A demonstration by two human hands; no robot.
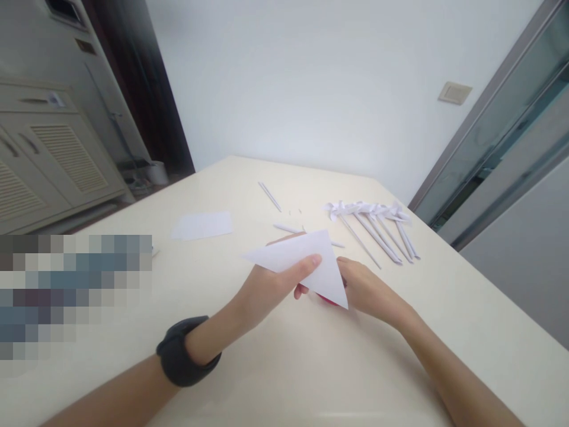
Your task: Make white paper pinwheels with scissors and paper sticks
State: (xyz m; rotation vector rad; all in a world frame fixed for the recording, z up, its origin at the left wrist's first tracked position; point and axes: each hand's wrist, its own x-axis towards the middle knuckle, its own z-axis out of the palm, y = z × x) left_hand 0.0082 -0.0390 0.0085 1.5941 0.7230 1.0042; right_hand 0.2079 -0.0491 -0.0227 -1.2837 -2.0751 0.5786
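A white triangular piece of paper (293, 256) is pinched in my left hand (271, 279), the thumb lying on top and the other fingers underneath. My right hand (371, 290) is at the paper's right edge, its fingers curled and mostly hidden behind the sheet. A bit of a red object (329, 299) shows below the paper's lower edge beside those fingers; its kind is hidden. Behind the paper, a rolled white paper stick (284, 228) lies on the table.
Several white paper pinwheels on sticks (377, 228) lie in a row at the right of the table (284, 367). White sheets (203, 226) rest at the left, and thin paper sticks (269, 197) lie farther back. A wall (311, 89) borders the table's far side.
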